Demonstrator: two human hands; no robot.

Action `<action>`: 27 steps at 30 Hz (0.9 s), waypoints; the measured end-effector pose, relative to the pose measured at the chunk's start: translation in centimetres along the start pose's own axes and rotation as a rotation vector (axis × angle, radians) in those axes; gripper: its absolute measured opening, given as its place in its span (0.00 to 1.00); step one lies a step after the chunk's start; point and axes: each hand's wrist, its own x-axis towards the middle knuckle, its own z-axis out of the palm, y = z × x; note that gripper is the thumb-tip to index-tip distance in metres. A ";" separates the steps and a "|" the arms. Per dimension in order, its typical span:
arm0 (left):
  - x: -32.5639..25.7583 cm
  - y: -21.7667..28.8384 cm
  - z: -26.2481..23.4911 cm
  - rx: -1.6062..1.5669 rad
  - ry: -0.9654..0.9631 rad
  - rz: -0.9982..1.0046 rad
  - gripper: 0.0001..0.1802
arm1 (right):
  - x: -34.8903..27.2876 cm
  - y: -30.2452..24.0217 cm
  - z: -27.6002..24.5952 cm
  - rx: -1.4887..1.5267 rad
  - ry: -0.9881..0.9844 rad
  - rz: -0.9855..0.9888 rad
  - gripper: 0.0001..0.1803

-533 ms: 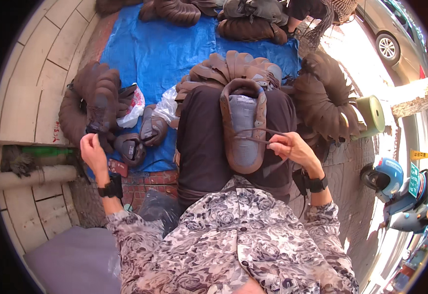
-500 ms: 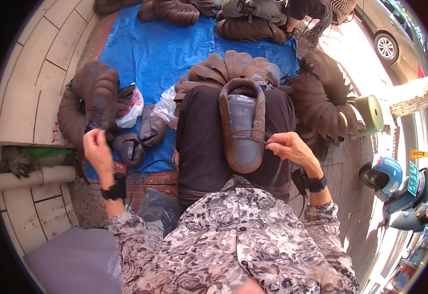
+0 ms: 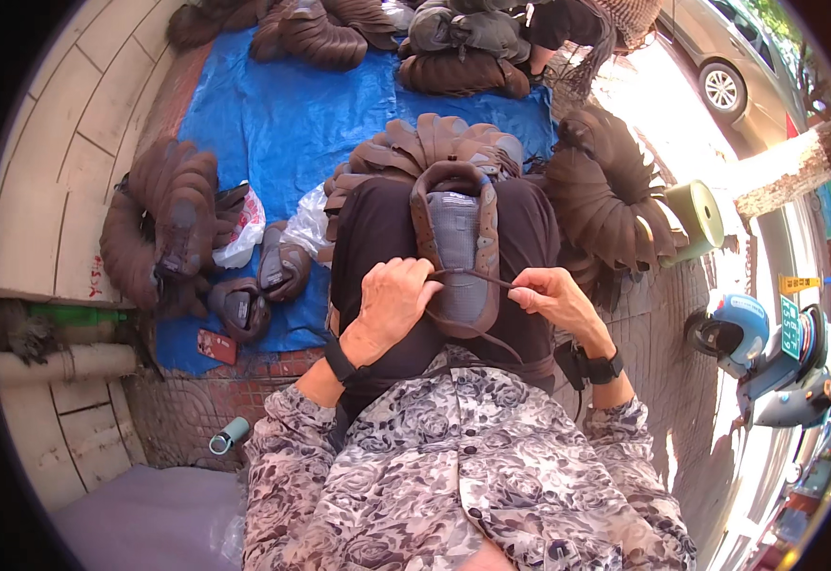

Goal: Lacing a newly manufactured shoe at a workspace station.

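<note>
A brown shoe upper (image 3: 457,249) with a grey tongue lies across my thighs, its toe toward me. A dark shoelace (image 3: 473,274) runs across the tongue. My left hand (image 3: 393,297) pinches one stretch of it just left of the shoe. On the other side my right hand (image 3: 551,297) pinches the lace between thumb and forefinger. The lace is drawn nearly straight between the two hands, and a loose length trails over my right thigh. Beyond my knees stands a fanned row of brown shoe uppers (image 3: 425,143).
Coiled stacks of uppers stand left (image 3: 173,209) and right (image 3: 606,195) on or beside a blue tarp (image 3: 244,114). Two loose shoes, a plastic bag (image 3: 244,228) and a red phone (image 3: 217,346) lie left. A green roll (image 3: 696,221) stands right; a person sits at the far end.
My left hand has come from beside the left stack to the shoe and now grips the lace. My right hand keeps its hold. The view has shifted slightly, uncovering the phone and a small cylinder.
</note>
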 end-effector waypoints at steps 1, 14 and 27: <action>-0.2 -0.5 0.5 0.044 -0.049 0.037 0.08 | -0.2 -0.3 -0.5 -0.035 -0.022 0.016 0.11; -6.7 -9.2 -11.2 0.413 -0.130 -0.238 0.06 | -16.9 -0.1 -18.8 -0.319 0.452 0.339 0.16; -12.5 -15.1 -16.5 0.516 0.140 -0.308 0.12 | -11.6 4.8 -21.1 -0.368 0.319 0.283 0.06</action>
